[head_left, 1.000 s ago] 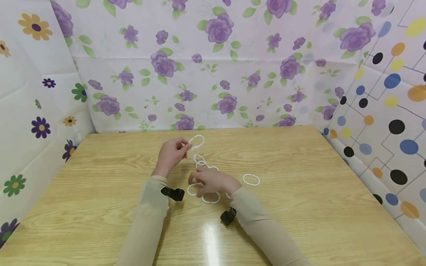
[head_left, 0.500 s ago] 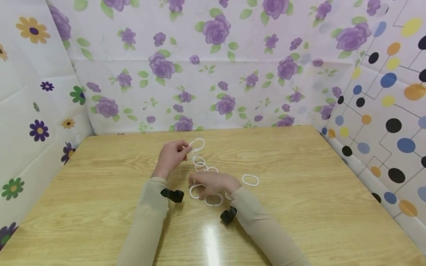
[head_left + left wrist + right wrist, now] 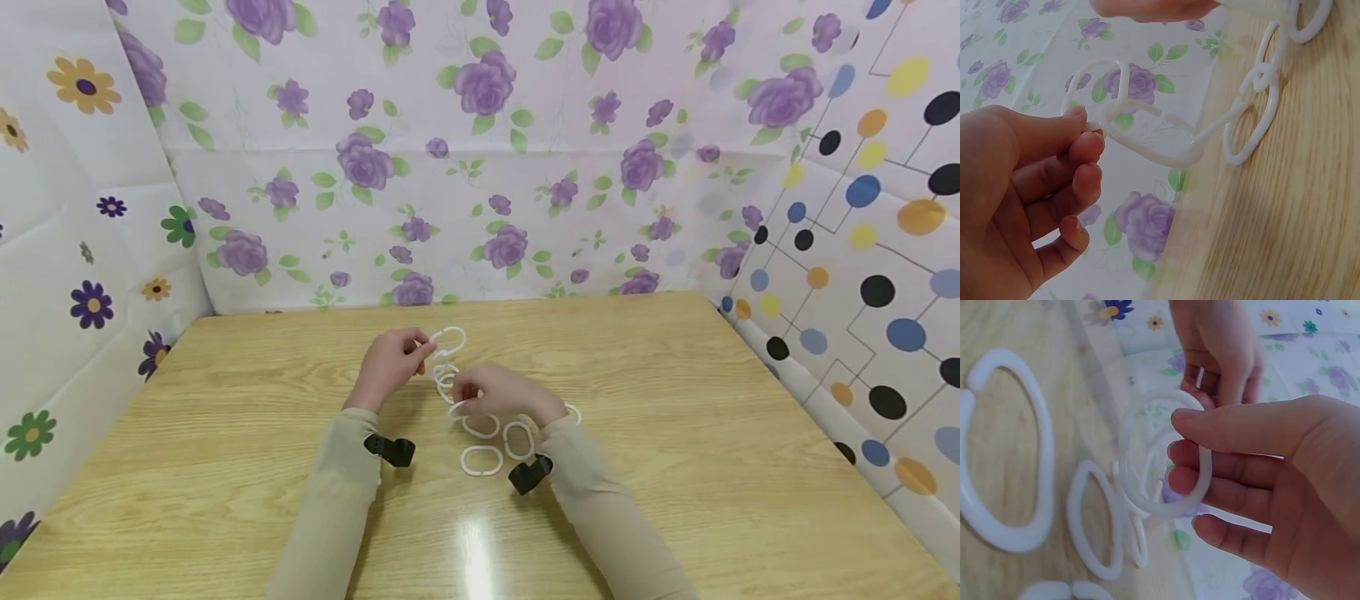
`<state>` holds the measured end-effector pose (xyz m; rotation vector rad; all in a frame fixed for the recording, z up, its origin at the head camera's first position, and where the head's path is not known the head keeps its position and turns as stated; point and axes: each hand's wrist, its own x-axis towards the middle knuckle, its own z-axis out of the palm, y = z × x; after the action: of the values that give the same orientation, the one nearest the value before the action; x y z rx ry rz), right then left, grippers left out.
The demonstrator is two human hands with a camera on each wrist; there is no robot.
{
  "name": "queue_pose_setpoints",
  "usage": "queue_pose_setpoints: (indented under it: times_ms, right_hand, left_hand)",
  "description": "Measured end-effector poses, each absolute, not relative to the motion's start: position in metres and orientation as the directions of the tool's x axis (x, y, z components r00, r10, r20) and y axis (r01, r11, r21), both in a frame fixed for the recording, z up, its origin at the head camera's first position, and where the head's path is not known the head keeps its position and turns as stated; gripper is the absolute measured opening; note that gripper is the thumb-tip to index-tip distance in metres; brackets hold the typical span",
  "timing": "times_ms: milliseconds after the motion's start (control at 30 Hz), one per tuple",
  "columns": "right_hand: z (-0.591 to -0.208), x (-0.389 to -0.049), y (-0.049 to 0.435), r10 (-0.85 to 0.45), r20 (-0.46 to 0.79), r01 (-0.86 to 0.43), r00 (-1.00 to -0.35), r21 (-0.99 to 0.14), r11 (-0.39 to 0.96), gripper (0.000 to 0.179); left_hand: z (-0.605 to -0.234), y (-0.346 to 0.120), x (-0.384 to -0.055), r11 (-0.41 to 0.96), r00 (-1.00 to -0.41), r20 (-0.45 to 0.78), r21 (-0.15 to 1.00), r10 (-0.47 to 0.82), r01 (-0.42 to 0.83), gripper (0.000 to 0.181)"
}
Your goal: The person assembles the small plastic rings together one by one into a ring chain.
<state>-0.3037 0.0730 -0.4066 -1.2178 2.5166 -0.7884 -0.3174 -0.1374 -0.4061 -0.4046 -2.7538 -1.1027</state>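
My left hand (image 3: pixel 390 364) pinches a white plastic chain link (image 3: pixel 1125 81) between thumb and forefinger, at the far end of a short chain. Further links (image 3: pixel 1154 154) hook through one another and trail down toward the tabletop. Close by on the right, my right hand (image 3: pixel 504 390) holds another white oval link (image 3: pixel 1205 476) between thumb and fingers, raised off the table. In the right wrist view the chain lies behind this link, and I cannot tell whether they touch. The right hand hides part of the chain in the head view.
Loose white links lie on the wooden table (image 3: pixel 225 467): one link (image 3: pixel 463 461) in front, another link (image 3: pixel 532 442) to its right. A further link (image 3: pixel 578 413) is partly covered by the right wrist. Patterned cloth (image 3: pixel 480 175) rises behind the table.
My right hand has picked up a link from the table and moved away from me, nearer the chain. My left hand keeps its pinch. The head view has tilted slightly.
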Motion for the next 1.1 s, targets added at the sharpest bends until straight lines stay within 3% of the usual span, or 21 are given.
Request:
queue_pose_setpoints:
  times_ms: [233,533,1100]
  right_hand:
    - [-0.401,-0.312,0.088,-0.722,0.134,-0.653,-0.679,-0.559,0.511,0.007]
    - [-0.396,-0.311,0.099,-0.617,0.107,-0.493,-0.779,-0.712,0.5,0.013]
    - [-0.394,-0.316,0.109,-0.435,0.189,-0.416,-0.88,-0.751,0.514,0.023]
  left_hand:
    - [-0.406,-0.135,-0.316,0.699,-0.958,0.195,0.655,0.211,0.288,0.018]
    - [-0.407,-0.129,-0.316,0.697,-0.946,0.191,0.641,0.262,0.322,0.017]
    - [-0.406,-0.12,-0.314,0.687,-0.922,0.199,0.62,0.331,0.38,0.017]
